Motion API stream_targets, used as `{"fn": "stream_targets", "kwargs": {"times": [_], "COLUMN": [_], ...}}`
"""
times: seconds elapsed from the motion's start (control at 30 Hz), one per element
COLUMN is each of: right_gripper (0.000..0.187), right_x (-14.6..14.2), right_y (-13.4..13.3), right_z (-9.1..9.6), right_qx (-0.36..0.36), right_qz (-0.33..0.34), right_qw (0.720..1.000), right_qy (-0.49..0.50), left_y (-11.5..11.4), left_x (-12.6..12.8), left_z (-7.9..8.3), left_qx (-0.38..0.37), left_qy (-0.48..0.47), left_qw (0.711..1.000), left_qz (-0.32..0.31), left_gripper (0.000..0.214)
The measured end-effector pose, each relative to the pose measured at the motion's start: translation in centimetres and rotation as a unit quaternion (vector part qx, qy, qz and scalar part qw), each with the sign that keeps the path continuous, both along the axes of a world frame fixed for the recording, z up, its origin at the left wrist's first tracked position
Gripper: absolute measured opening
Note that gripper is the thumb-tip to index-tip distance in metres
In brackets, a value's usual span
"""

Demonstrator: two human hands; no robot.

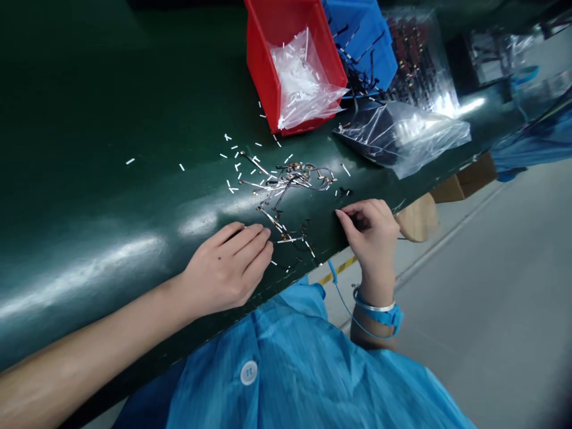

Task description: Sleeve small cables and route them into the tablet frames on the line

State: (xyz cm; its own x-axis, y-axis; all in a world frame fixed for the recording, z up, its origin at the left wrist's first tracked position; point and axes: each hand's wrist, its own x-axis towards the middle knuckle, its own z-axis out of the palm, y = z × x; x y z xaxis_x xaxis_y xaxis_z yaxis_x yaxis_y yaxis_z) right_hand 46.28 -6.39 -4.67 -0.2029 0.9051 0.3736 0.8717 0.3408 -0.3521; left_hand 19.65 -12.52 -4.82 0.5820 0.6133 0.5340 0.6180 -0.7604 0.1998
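My left hand point(227, 265) lies palm down on the dark green table point(102, 119), fingers together and stretched toward a small wire piece with a white sleeve point(286, 239). My right hand point(370, 235) rests at the table edge with its fingers curled and pinched; what they hold is too small to make out. A blue wrist strap with a cord point(379, 310) circles my right wrist. A tangle of thin wires with small metal ends point(290, 177) lies just beyond both hands, with several short white sleeves point(232, 152) scattered around it.
A red bin point(263, 65) holding a clear bag of white sleeves stands at the back. A blue bin point(366, 42) with dark wires sits to its right, with clear plastic bags point(402, 134) next to it. The floor lies to the right.
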Motion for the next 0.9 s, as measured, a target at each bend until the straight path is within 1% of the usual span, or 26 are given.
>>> {"fn": "stream_targets", "kwargs": {"times": [0.07, 0.17, 0.23, 0.3, 0.37, 0.43, 0.53, 0.63, 0.73, 0.9], "right_gripper": [0.016, 0.007, 0.006, 0.006, 0.007, 0.008, 0.009, 0.01, 0.011, 0.012], "right_x": [-0.1, 0.3, 0.7, 0.9, 1.0, 0.9, 0.7, 0.6, 0.5, -0.1], "right_y": [-0.2, -0.2, -0.1, 0.0, 0.1, 0.1, 0.1, 0.0, 0.0, 0.2], "right_z": [0.1, 0.1, 0.0, -0.2, -0.5, -0.7, -1.0, -1.2, -1.4, -1.4], "right_qx": [0.0, -0.025, -0.043, -0.05, -0.053, -0.055, -0.041, -0.022, -0.018, 0.0], "right_qz": [-0.004, 0.021, 0.039, 0.039, 0.029, 0.023, 0.023, 0.022, 0.022, 0.02], "right_qw": [1.0, 0.999, 0.996, 0.993, 0.992, 0.993, 0.994, 0.995, 0.995, 0.996], "right_qy": [0.001, 0.033, 0.068, 0.099, 0.112, 0.107, 0.098, 0.098, 0.097, 0.091], "left_y": [0.1, 0.0, -0.4, -1.2, -2.0, -2.7, -3.1, -3.0, -2.7, -2.3], "left_x": [-0.1, -0.4, -0.2, 0.3, 1.3, 2.5, 3.9, 4.3, 4.1, 3.6], "left_z": [0.1, 0.3, 0.4, 0.6, 0.8, 0.9, 0.5, 0.0, -0.3, -0.1], "left_qx": [-0.003, -0.007, -0.002, -0.005, -0.028, -0.063, -0.118, -0.159, -0.172, -0.176], "left_qy": [-0.005, -0.029, -0.039, -0.021, 0.03, 0.092, 0.154, 0.171, 0.173, 0.173], "left_qw": [1.0, 1.0, 0.999, 0.999, 0.997, 0.988, 0.973, 0.966, 0.966, 0.968], "left_qz": [0.004, 0.006, -0.009, -0.037, -0.07, -0.104, -0.126, -0.106, -0.081, -0.033], "left_gripper": [0.02, 0.017, 0.015, 0.017, 0.026, 0.039, 0.06, 0.073, 0.074, 0.073]}}
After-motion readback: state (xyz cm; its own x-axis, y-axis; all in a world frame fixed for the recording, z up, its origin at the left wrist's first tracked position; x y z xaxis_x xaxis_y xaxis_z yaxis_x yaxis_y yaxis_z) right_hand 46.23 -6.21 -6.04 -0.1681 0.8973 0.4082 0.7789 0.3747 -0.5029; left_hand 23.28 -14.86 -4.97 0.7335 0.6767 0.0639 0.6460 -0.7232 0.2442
